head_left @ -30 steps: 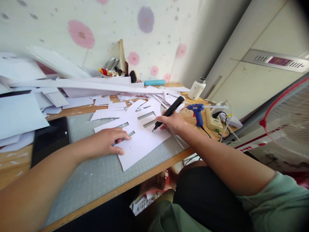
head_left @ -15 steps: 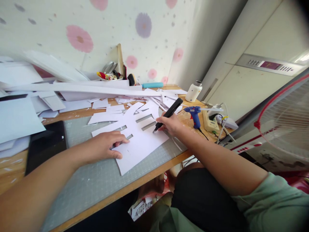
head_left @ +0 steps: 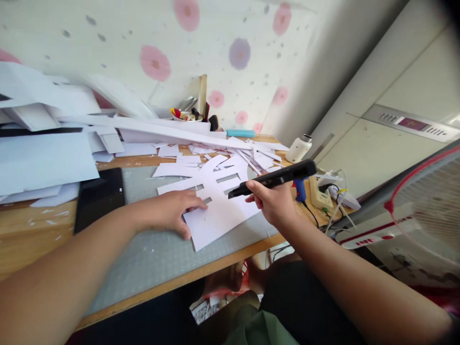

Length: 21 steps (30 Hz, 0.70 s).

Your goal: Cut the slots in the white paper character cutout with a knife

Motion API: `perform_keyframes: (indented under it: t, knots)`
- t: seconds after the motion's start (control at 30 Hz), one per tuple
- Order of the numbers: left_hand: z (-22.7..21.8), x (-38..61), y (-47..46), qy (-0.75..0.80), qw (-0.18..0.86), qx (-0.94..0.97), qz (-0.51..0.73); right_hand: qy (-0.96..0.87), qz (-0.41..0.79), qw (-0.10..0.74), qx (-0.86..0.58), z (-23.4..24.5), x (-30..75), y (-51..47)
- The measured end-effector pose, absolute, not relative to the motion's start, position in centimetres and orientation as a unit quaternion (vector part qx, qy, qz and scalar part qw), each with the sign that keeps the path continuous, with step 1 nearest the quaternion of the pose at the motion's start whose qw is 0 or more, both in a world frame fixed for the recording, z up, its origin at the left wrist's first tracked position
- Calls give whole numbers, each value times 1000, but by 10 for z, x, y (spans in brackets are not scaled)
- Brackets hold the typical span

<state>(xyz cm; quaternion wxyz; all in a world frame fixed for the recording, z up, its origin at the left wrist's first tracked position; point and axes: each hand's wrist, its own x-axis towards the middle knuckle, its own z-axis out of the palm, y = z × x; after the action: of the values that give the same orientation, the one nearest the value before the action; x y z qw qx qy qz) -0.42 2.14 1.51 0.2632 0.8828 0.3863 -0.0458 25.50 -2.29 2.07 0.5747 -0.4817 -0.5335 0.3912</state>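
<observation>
A white cut-out sheet [head_left: 223, 213] with several rectangular slots lies on the grey-green cutting mat [head_left: 154, 263]. My left hand [head_left: 168, 211] lies flat on the sheet's left part, fingers spread, pressing it down. My right hand [head_left: 275, 203] is closed around a black craft knife [head_left: 276, 178]. The knife is lifted off the sheet and held almost level, its tip pointing left above the sheet's right slots.
A black tablet [head_left: 98, 196] lies left of the mat. White paper scraps and sheets [head_left: 43, 160] cover the back of the wooden desk. A blue glue gun [head_left: 300, 189], a white bottle [head_left: 299, 148], a power strip and cables crowd the right end. A red fan [head_left: 427, 206] stands at right.
My right hand has raised the knife off the sheet and turned it nearly level. The left hand stays on the sheet. The view has swung to the left.
</observation>
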Motion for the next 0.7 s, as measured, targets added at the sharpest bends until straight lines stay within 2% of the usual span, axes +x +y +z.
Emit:
perform_keyframes:
  t: [0.17, 0.37, 0.47, 0.6, 0.7]
  knots:
    - [14, -2, 17, 390, 250, 886, -34, -531, 355, 584, -501, 5, 231, -54]
    - [14, 6, 12, 372, 241, 896, -32, -577, 183, 623, -496, -27, 207, -68]
    - [13, 6, 14, 352, 242, 904, -25, -615, 158, 589, -500, -36, 205, -73]
    - [10, 5, 16, 346, 242, 906, -10, -665, 192, 511, -510, -35, 209, -76]
    - [9, 5, 16, 353, 249, 902, -6, -666, 191, 511, -509, -35, 212, -74]
